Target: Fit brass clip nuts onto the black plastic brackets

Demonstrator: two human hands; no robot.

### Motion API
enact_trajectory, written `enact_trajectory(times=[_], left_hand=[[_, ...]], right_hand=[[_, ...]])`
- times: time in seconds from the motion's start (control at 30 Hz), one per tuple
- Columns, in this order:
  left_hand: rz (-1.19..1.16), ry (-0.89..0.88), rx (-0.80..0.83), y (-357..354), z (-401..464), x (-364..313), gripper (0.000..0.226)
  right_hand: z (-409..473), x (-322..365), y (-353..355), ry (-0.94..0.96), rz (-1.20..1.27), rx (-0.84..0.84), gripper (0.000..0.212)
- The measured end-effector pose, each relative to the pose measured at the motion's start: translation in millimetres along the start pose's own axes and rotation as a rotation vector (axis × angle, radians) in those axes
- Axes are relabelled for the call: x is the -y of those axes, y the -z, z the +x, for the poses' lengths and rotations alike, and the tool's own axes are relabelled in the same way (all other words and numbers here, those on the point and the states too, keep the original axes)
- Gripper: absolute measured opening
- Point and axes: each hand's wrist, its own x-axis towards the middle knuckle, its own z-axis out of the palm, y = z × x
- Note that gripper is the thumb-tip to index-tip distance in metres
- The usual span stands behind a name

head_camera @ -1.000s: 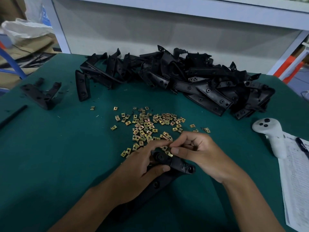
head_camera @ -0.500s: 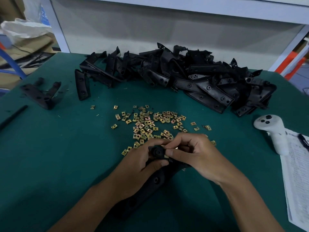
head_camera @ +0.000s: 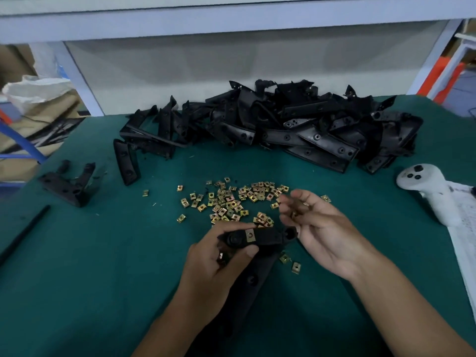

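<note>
My left hand (head_camera: 213, 269) grips a long black plastic bracket (head_camera: 265, 238) near its top end, thumb and forefinger round it. One brass clip nut (head_camera: 249, 235) sits fitted on that bracket's edge. Another nut (head_camera: 220, 256) is tucked in the left fingers. My right hand (head_camera: 316, 228) hovers just right of the bracket, palm turned up, fingers curled round small brass glints that look like clip nuts; it is blurred. Loose brass clip nuts (head_camera: 231, 199) lie scattered on the green mat just beyond both hands.
A big heap of black brackets (head_camera: 309, 130) fills the back of the table. Single brackets (head_camera: 67, 184) (head_camera: 126, 161) and a black rod (head_camera: 23, 233) lie at the left. A white controller (head_camera: 432, 186) and a paper sheet (head_camera: 466, 240) sit at the right.
My right hand has let go of the bracket and lifted away to the right, toward the loose nuts. The nut it was pressing now sits on the bracket, still held by my left hand.
</note>
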Motion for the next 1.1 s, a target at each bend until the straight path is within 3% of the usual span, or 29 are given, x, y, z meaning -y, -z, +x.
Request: enact_trajectory(times=[0.17, 0.33, 0.5, 0.73, 0.83, 1.1], left_hand=[[-0.050, 0.001, -0.077, 2.1, 2.2, -6.2, 0.017], [-0.147, 0.055, -0.078, 1.8, 4.4, -4.5, 0.027], [-0.216, 0.082, -0.040, 0.6, 6.3, 1.6, 0.026], [-0.064, 0.096, -0.012, -0.4, 1.2, 8.6, 0.039], [0.005, 0.088, -0.022, 2.9, 0.6, 12.2, 0.049], [0.063, 0.027, -0.012, 1.6, 1.6, 2.5, 0.024]], right_hand=[[0.5, -0.3, 0.8, -0.051, 0.083, 0.061, 0.044], [-3.2, -1.6, -6.2, -0.026, -0.010, 0.031, 0.045], [-4.2, -0.5, -9.7, 0.029, -0.040, 0.016, 0.019], [-5.9, 2.3, -6.5, 0.032, -0.083, 0.071, 0.027], [-6.3, 1.7, -7.1, 0.052, -0.127, 0.062, 0.014], [-7.7, -1.1, -6.9, 0.143, -0.384, 0.131, 0.012]])
